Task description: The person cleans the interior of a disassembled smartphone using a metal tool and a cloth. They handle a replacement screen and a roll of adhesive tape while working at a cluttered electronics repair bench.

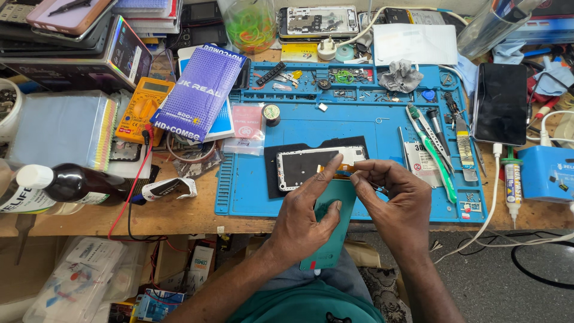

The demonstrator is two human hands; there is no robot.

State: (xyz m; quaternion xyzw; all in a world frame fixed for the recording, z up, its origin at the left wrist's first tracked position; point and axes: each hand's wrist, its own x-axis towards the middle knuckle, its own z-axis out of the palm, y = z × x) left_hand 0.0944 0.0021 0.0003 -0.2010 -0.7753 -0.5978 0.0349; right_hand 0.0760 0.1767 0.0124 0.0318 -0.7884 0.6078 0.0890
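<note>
Working at the near edge of a blue repair mat [257,191], a person bends both hands over an opened phone frame [311,164] that lies on a dark rectangular pad [270,173]. The frame's long axis runs left to right across the mat, just beyond the hands on their far side. The left hand [302,218] is the closer of the two: its forefinger stretches up and right to touch the frame's near right edge, where a small orange strip [342,173] shows, while its thumb and remaining fingers curl around the top of a teal panel [329,230] that hangs over the table's near edge toward the lap. The right hand [391,200] sits just right of the strip with its fingers drawn in; thumb and forefinger are pinched together, and a thin dark tool [378,189] appears to lie between them, though it is too small to identify. The two sets of fingertips nearly meet over the strip. To the right on the mat, green-handled tweezers [439,164] and other small tools lie in a row, well apart from the hands. A dark phone [501,103] rests screen-up farther right. At left, a yellow multimeter [143,107] and a dark bottle [72,184] with a white cap sit on the wooden bench.
</note>
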